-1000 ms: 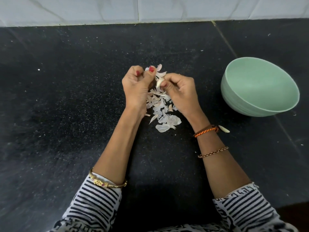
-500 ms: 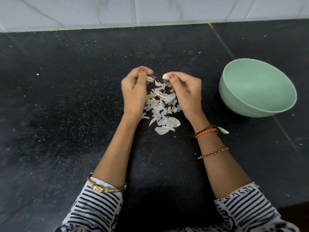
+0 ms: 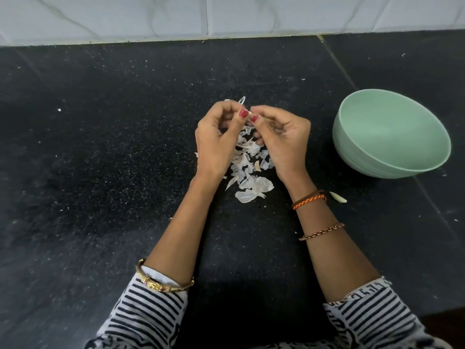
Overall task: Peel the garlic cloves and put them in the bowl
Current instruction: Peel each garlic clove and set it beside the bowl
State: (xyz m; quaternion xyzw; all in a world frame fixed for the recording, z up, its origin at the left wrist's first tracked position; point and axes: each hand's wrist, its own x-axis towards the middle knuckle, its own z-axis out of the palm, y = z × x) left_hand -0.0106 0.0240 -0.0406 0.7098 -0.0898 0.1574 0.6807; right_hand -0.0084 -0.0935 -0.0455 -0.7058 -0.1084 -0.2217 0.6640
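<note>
My left hand (image 3: 216, 139) and my right hand (image 3: 283, 139) meet above a pile of white garlic skins (image 3: 249, 170) on the black counter. Both pinch one small garlic clove (image 3: 250, 112) between thumb and fingertips; only a pale sliver of it shows between the red thumbnails. A strip of skin (image 3: 242, 100) sticks up behind my left hand's fingers. The pale green bowl (image 3: 392, 133) stands to the right of my right hand, and no clove shows in the part of its inside that I see. A loose clove (image 3: 338, 197) lies by my right wrist, another (image 3: 257, 165) among the skins.
The black speckled counter (image 3: 100, 172) reaches back to a white tiled wall (image 3: 226, 16). A seam in the counter (image 3: 337, 64) runs diagonally past the bowl. Small white flecks are scattered over the surface.
My hands, apart half a second ago with the clove in my right fingers, have come together again. Now both thumbs pinch the clove.
</note>
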